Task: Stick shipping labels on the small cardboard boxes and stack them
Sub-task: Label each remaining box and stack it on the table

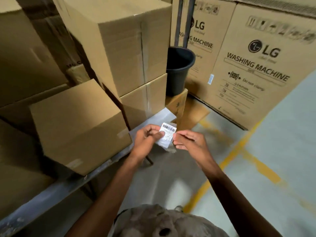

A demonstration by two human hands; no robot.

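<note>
A white shipping label (168, 130) with a barcode sits on a clear backing sheet in front of me. My left hand (148, 141) pinches the label with thumb and fingers. My right hand (188, 140) has curled fingers at the label's right edge, pinching its corner or backing. A small cardboard box (78, 124) stands on the grey table (51, 190) just left of my hands. Two more boxes (123, 48) are stacked behind it, the upper one on a lower box (145, 100).
A black bucket (179, 69) stands on a small box (177, 103) behind the table's end. Big washing machine cartons (256, 69) line the back right. Grey floor with yellow lines (230, 151) lies to the right. More cartons (22, 57) fill the left.
</note>
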